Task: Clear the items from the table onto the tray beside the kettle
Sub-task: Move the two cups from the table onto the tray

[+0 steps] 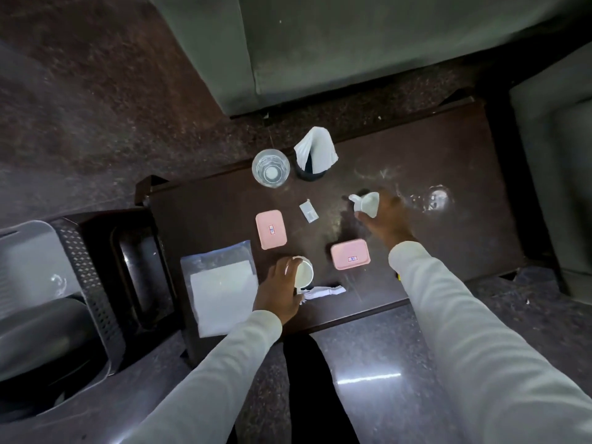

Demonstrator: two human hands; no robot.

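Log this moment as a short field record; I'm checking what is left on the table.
left hand: gripping white cup
right hand: holding white cup, tilted
pink boxes: two, and, lids on
glass: upright, far edge
napkin holder: beside glass
sachet: lying flat
plastic bag: near left corner
table: dark wood

Pretty dim shot overall, light comes from overhead. Glare streak on the polished dark stone floor [368,378] and a bright spot w/ smeary reflections on the glossy dark brown worktop [435,200]. Wide-angle bends the edges. Hands look a bit soft, corners go murky, esp. top left.
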